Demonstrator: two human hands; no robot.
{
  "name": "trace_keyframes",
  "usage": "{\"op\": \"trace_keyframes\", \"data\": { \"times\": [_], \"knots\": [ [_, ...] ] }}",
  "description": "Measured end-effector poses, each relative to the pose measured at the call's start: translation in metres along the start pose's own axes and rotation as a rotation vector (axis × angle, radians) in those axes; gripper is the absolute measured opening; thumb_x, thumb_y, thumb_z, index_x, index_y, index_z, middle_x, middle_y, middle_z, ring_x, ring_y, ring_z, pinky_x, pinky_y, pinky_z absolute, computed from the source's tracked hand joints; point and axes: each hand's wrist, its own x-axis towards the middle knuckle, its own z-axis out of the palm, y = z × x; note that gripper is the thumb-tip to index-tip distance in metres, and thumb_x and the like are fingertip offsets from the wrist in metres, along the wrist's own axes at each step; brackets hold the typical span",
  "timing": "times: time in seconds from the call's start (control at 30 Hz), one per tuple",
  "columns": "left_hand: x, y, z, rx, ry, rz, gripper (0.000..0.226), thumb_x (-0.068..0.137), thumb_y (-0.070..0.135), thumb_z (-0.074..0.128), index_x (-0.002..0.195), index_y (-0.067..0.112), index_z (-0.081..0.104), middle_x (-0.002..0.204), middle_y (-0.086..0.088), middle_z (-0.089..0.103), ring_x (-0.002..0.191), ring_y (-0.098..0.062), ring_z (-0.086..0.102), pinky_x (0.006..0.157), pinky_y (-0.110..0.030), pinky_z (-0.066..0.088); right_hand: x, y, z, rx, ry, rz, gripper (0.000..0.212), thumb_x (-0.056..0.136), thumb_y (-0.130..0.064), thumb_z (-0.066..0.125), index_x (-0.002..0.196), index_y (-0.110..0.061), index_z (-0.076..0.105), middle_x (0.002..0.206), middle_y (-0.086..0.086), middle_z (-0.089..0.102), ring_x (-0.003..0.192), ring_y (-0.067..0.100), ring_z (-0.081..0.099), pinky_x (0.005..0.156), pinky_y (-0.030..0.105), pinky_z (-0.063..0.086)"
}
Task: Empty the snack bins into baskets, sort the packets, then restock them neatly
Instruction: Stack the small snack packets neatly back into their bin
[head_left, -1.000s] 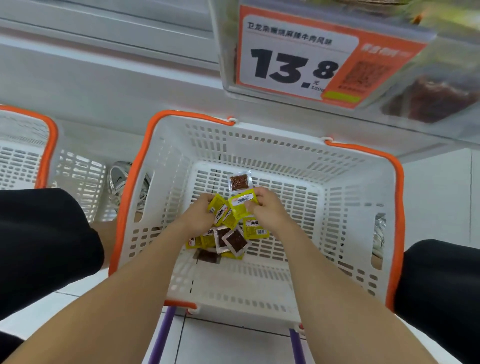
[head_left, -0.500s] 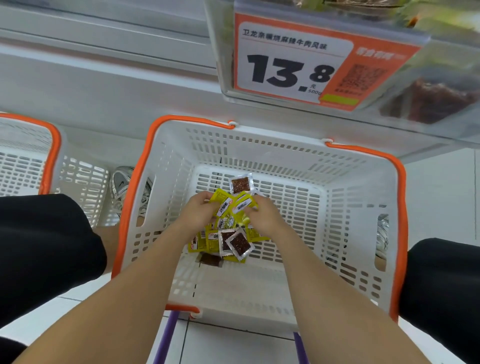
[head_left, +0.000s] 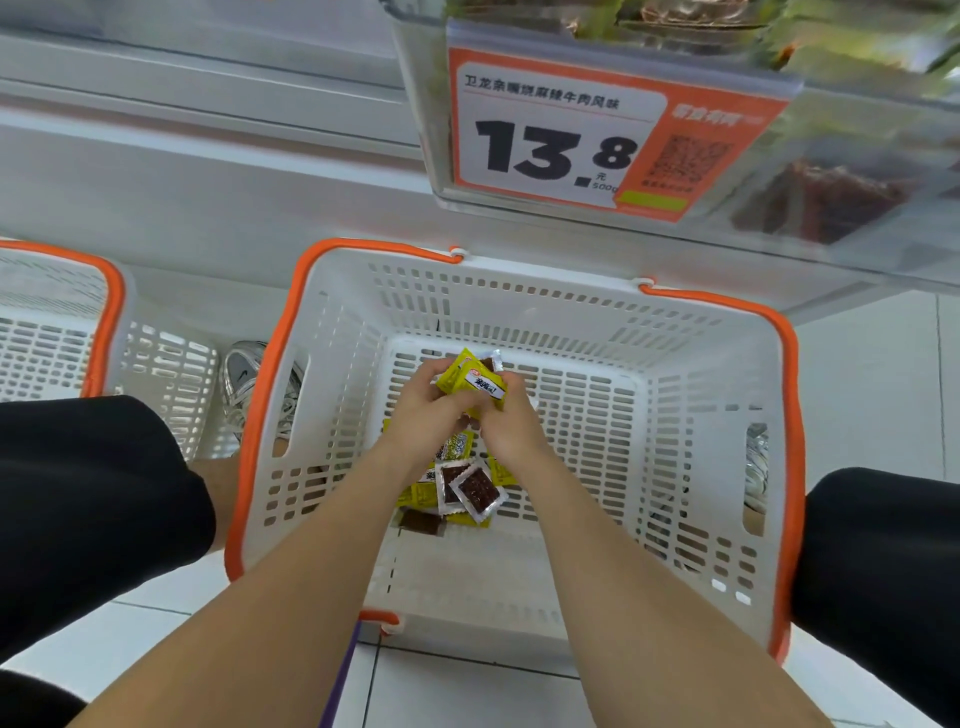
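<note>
Under a white shop shelf (head_left: 208, 171) with an orange price tag (head_left: 597, 140), a white basket (head_left: 717, 353) stands on the tiled floor (head_left: 467, 696). Inside it the left hand (head_left: 421, 410) and the right hand (head_left: 511, 423) together grip a small stack of yellow packets (head_left: 475, 382); loose packets (head_left: 465, 488) lie on the bottom below them. This looks like the sorting step. Next, more packets of the same kind should join the stack, aligned.

Orange-and-white price label (head_left: 597, 140) reading 13.8, up high against white shelving (head_left: 208, 130). Silver sneaker (head_left: 244, 384) down on white floor tiles (head_left: 467, 691). Black-clad knees (head_left: 88, 509) at either side.
</note>
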Motion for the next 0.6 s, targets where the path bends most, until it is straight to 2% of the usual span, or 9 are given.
{"op": "trace_keyframes", "data": {
  "times": [0.07,0.1,0.17,0.23,0.3,0.4,0.5,0.53,0.6],
  "knots": [
    [-0.002,-0.001,-0.002,0.018,0.027,0.041,0.037,0.093,-0.003,0.071,0.123,0.018,0.063,0.110,-0.012,0.076,0.097,-0.028,0.077,0.083,-0.041,0.064,0.001,-0.003,-0.006,-0.046,-0.049,-0.024,0.028,0.110,-0.030,0.045,0.135,-0.025,0.057,0.103,-0.006,0.067,0.086,0.012,0.062,0.076,0.036,0.053],
    [-0.001,-0.003,-0.006,0.039,0.067,0.055,0.035,0.095,-0.004,0.070,0.122,0.019,0.062,0.110,-0.011,0.075,0.096,-0.027,0.077,0.081,-0.040,0.065,0.001,-0.003,-0.012,-0.076,-0.070,-0.032,0.030,0.111,-0.032,0.043,0.134,-0.023,0.061,0.100,-0.009,0.065,0.086,0.012,0.059,0.078,0.034,0.052],
    [0.002,-0.007,-0.018,0.092,0.165,0.050,0.034,0.098,-0.004,0.065,0.122,0.020,0.061,0.109,-0.007,0.074,0.094,-0.024,0.077,0.076,-0.037,0.065,0.004,0.009,-0.029,-0.231,-0.057,-0.075,0.032,0.111,-0.025,0.045,0.133,-0.019,0.068,0.113,-0.006,0.069,0.098,0.013,0.058,0.090,0.034,0.050],
    [0.006,-0.011,-0.029,0.208,0.223,0.045,0.034,0.098,0.000,0.064,0.126,0.020,0.058,0.106,-0.007,0.073,0.089,-0.026,0.076,0.073,-0.043,0.065,0.001,0.028,-0.048,-0.515,-0.038,-0.122,0.030,0.100,-0.015,0.062,0.127,-0.022,0.072,0.123,0.002,0.070,0.107,0.018,0.063,0.095,0.037,0.052],
    [0.008,-0.013,-0.035,0.396,0.226,0.049,0.032,0.097,0.005,0.065,0.126,0.017,0.057,0.096,-0.008,0.071,0.076,-0.028,0.071,0.065,-0.044,0.062,-0.008,0.046,-0.059,-0.829,-0.084,-0.154,0.040,0.088,-0.023,0.077,0.127,-0.026,0.069,0.125,0.003,0.064,0.118,0.025,0.058,0.099,0.042,0.050],
    [0.010,-0.016,-0.041,0.565,0.211,0.059,0.022,0.095,0.004,0.064,0.113,0.014,0.060,0.084,-0.007,0.065,0.066,-0.023,0.060,0.058,-0.039,0.052,-0.020,0.062,-0.048,-1.065,-0.112,-0.193,0.043,0.088,-0.033,0.079,0.127,-0.028,0.061,0.126,0.001,0.055,0.125,0.027,0.048,0.104,0.044,0.042],
    [0.013,-0.021,-0.045,0.630,0.178,0.060,0.023,0.096,0.005,0.060,0.116,0.017,0.061,0.091,-0.008,0.067,0.077,-0.027,0.064,0.064,-0.039,0.054,-0.021,0.070,-0.039,-0.908,-0.083,-0.195,0.017,0.100,-0.035,0.066,0.109,-0.021,0.066,0.107,0.002,0.057,0.103,0.026,0.058,0.086,0.040,0.047],
    [0.013,-0.022,-0.047,0.642,0.166,0.062,0.025,0.097,0.005,0.060,0.119,0.018,0.062,0.093,-0.007,0.068,0.080,-0.027,0.066,0.065,-0.036,0.053,-0.021,0.069,-0.040,-0.775,-0.039,-0.176,0.019,0.105,-0.034,0.059,0.100,-0.017,0.065,0.098,0.002,0.056,0.094,0.027,0.058,0.077,0.039,0.045],
    [0.013,-0.024,-0.049,0.617,0.135,0.066,0.028,0.099,0.006,0.061,0.123,0.020,0.061,0.096,-0.008,0.070,0.080,-0.029,0.068,0.064,-0.036,0.054,-0.014,0.058,-0.039,-0.615,0.118,-0.163,0.032,0.111,-0.030,0.043,0.088,-0.014,0.058,0.088,0.001,0.052,0.088,0.027,0.055,0.075,0.039,0.042]
  ]
}}
